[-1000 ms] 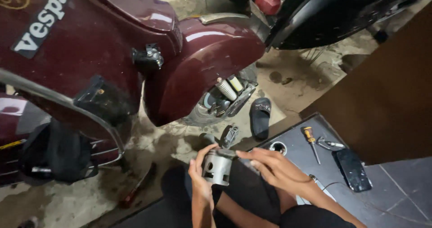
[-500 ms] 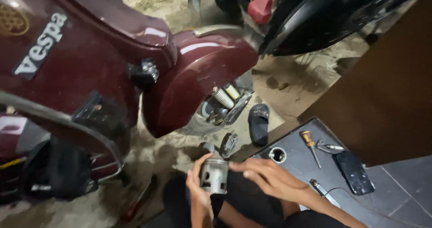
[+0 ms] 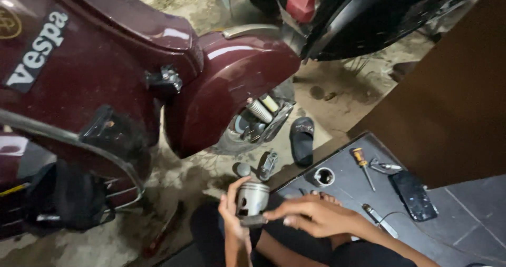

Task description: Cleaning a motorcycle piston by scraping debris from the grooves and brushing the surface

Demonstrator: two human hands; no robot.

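Holding steady near the bottom of my view is a short silver metal piston [image 3: 252, 198], a ribbed cylinder with a dark side hole, upright above my lap. My left hand [image 3: 235, 217] cups it from the left, its grip curled around the wall with the thumb up along the side, which leaves the lower skirt open to my right hand [image 3: 311, 217]. That right grip is pinched on a small dark pin-like part [image 3: 253, 221] pressed against the piston's bottom edge; whether it is already seated in the hole I cannot tell. I sit with legs folded on a dark slab floor [image 3: 464, 230], whose nearer edge carries the loose items within reach: a small round metal cup [image 3: 323, 176], an orange-handled screwdriver [image 3: 362, 165], a pair of grey pliers [image 3: 383, 166], a black phone lying flat [image 3: 414, 194] and a slim metal tool [image 3: 379, 219]. Beyond the slab is rough, stained concrete ground [image 3: 200, 167], with a black sandal [image 3: 302, 139] and a small grey metal part [image 3: 268, 164] beside a dark round knob [image 3: 242, 169]. Above it looms a maroon scooter [image 3: 105, 82], its rear wheel and spring [image 3: 258, 117] exposed, and a black vehicle with a red tail lamp [image 3: 302, 2] stands behind. A brown panel [image 3: 453, 88] closes the right side.
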